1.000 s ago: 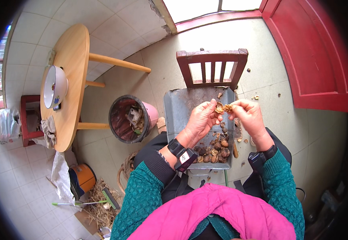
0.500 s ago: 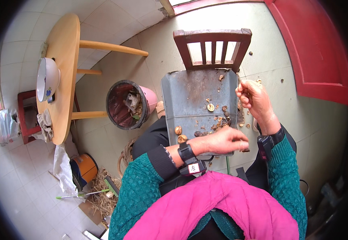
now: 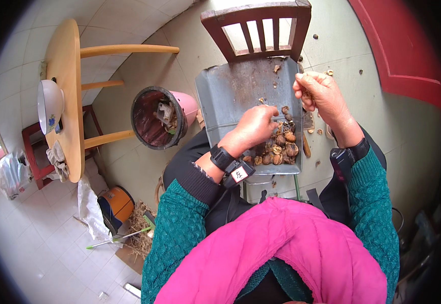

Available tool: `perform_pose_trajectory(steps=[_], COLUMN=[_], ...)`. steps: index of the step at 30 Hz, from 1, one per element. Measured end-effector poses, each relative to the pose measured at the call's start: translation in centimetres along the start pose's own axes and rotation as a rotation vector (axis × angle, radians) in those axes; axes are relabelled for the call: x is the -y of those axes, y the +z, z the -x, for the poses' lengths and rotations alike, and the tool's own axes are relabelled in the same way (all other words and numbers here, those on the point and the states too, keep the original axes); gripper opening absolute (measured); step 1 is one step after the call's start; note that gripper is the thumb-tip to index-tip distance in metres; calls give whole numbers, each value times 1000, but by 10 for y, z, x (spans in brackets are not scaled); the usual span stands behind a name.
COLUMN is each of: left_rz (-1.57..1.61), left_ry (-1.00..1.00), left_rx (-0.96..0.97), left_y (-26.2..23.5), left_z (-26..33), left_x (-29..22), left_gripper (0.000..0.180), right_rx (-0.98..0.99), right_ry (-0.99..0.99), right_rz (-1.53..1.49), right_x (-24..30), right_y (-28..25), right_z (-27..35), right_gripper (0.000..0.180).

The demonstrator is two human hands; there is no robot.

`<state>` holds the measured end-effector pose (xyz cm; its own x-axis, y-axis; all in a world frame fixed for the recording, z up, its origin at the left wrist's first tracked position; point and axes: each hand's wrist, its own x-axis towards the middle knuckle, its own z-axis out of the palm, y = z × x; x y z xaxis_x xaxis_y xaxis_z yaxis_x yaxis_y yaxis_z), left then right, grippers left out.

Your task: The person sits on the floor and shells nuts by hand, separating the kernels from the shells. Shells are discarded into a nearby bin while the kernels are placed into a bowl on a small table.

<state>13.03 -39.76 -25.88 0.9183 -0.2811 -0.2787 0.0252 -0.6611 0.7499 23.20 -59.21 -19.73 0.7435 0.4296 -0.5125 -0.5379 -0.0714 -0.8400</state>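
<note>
A grey metal tray (image 3: 219,93) with raised sides stands in front of me, stained brown at its far end. Walnuts (image 3: 283,148), several whole and some cracked, crowd its near right corner among bits of shell. My left hand (image 3: 253,129) is over the middle of the tray, just left of the walnuts, fingers bent inward and partly hidden; what they pinch, if anything, does not show. Beyond the tray's right rim my right hand (image 3: 321,99) is raised with its fingers curled closed. A small brownish bit seems to show between them, too unclear to name.
A dark wooden chair (image 3: 256,25) stands behind the tray. To the left are a pink bin (image 3: 185,109) with a dark rim and scraps inside, and a wooden table (image 3: 71,96) bearing a white bowl (image 3: 52,106). Shell pieces lie on the floor at right, near a red panel (image 3: 408,55).
My left hand has moved up and left, from the tray's near right edge to its middle. The pile of walnuts now shows in the near right corner. My right hand stays raised and closed.
</note>
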Motion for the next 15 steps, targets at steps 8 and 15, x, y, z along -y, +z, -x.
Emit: perform_pose_trajectory(steps=[8,15], left_rz=[-84,-209], left_ry=[77,87], left_rx=[240,274], left_y=[23,12], left_z=[14,13], left_x=[-17,-15], left_gripper=[30,24], right_rx=[39,38], right_ry=[13,13], right_rz=[25,53], right_x=[4,1], right_y=[5,5], right_z=[1,2], right_gripper=[29,29])
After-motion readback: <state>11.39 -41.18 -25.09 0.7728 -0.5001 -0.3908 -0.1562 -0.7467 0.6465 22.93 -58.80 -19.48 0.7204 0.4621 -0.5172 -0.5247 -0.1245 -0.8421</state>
